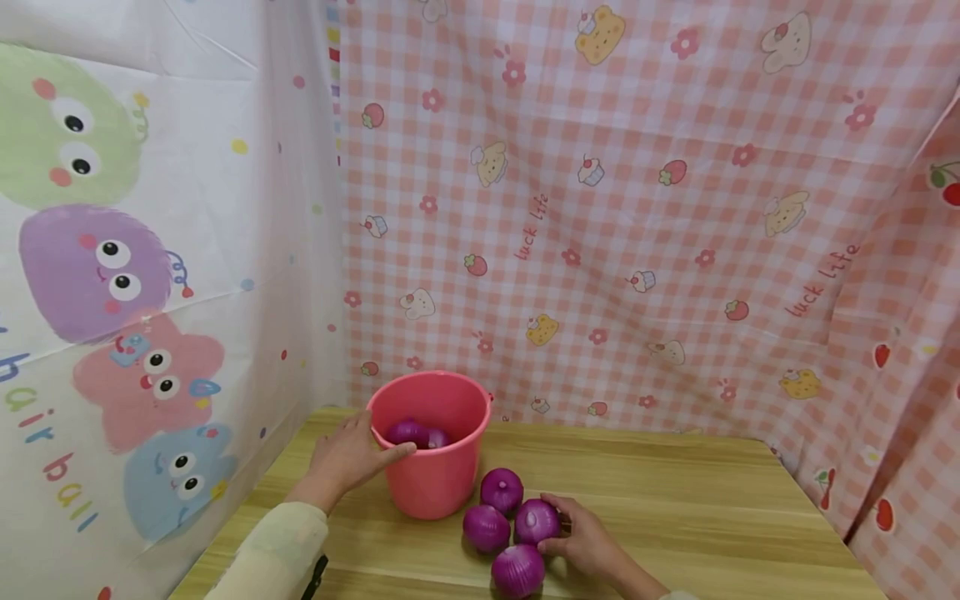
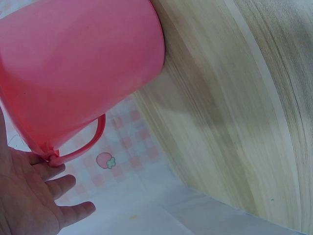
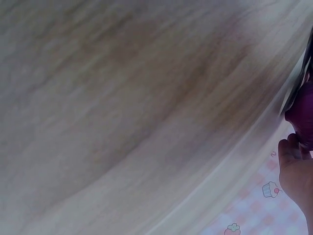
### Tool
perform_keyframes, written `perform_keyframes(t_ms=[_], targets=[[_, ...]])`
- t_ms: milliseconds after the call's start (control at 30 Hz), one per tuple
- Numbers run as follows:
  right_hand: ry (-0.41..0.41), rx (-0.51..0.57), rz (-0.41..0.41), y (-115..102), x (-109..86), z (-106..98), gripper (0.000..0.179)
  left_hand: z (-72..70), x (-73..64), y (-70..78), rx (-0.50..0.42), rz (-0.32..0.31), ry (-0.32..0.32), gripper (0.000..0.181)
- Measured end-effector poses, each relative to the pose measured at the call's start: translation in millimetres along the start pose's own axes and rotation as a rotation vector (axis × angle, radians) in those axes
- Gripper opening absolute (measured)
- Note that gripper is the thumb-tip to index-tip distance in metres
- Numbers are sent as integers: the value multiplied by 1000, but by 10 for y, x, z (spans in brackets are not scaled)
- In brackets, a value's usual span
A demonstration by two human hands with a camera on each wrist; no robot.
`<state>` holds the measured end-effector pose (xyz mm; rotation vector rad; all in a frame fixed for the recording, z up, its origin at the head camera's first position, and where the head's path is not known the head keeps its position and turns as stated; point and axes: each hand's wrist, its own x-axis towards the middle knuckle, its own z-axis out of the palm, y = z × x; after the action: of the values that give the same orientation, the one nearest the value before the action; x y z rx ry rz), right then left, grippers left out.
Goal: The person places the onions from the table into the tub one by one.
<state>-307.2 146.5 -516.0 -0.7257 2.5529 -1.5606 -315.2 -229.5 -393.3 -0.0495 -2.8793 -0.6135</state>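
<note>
A pink bucket (image 1: 435,479) with a loop handle (image 2: 90,144) stands on the table, red onions (image 1: 407,432) visible inside it. My left hand (image 1: 347,458) holds its left rim, thumb along the front edge; the left wrist view shows the fingers (image 2: 61,186) spread beside the handle's joint. Right of the bucket, several purple-skinned red onions sit close together. My right hand (image 1: 581,537) grips the rightmost onion (image 1: 536,522) between thumb and fingers. Beside it are one onion at the back (image 1: 502,490), one at the left (image 1: 486,529) and one in front (image 1: 518,571).
The wood-grain table (image 1: 675,500) extends to the right of the onions. A pink checked cloth (image 1: 600,250) hangs behind it, and a white cartoon-printed sheet (image 1: 277,208) hangs along the left side.
</note>
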Motion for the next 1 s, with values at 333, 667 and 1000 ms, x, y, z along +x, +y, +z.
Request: perform_keyframes(t_ms=[333,667,1000], targets=[[57,1,31,-48,9,-30,75,-14,-20,16,6,-5,-4,115],[106,45,38,-119,49,-25,74,0,-8,10,7,-7,-3,117],[177,59,39,-193,123,-50,73,-9,-16,8,7,-16,-2,117]])
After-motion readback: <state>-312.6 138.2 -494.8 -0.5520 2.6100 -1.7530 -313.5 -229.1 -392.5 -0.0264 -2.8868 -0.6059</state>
